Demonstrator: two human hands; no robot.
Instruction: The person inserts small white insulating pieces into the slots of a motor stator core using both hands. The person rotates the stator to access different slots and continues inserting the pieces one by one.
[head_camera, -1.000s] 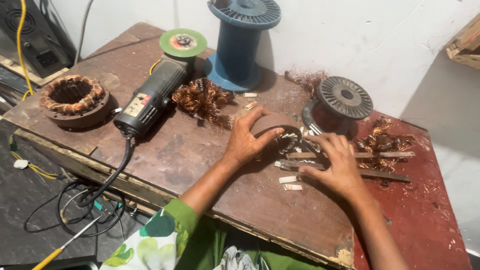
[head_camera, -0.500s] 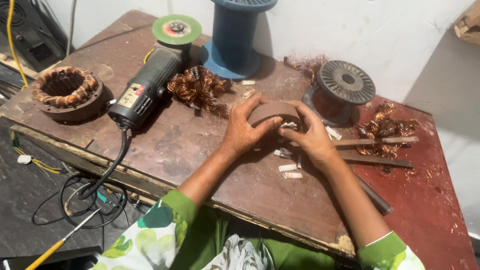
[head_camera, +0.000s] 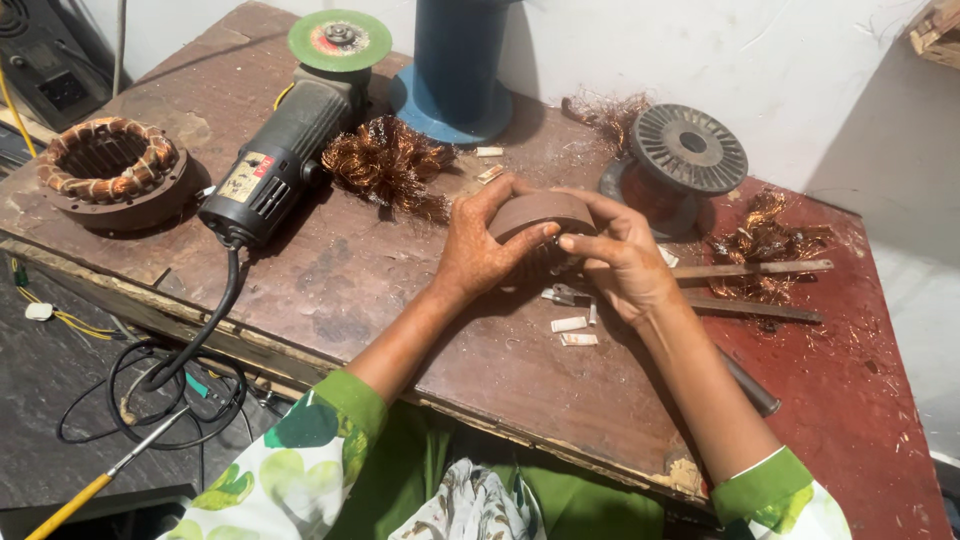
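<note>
A round brown metal stator ring (head_camera: 543, 212) is lifted a little off the worn wooden table (head_camera: 350, 290), gripped from both sides. My left hand (head_camera: 480, 248) clasps its left rim with thumb and fingers. My right hand (head_camera: 622, 262) pinches its right rim, index finger touching the left thumb in front of the ring. Beneath the hands lie small white insulation strips (head_camera: 568, 325) and a small metal tool (head_camera: 566, 295).
An angle grinder (head_camera: 285, 165) with a green disc lies at left beside a tangle of copper wire (head_camera: 388, 165). A wound stator (head_camera: 110, 170) sits far left. A blue spool (head_camera: 455, 70), a grey wire spool (head_camera: 685, 150), wooden sticks (head_camera: 750, 270) and copper scraps are behind and right.
My right hand left the tools on the table and came up to the ring. Both hands now hold it raised; before, only my left hand rested on it.
</note>
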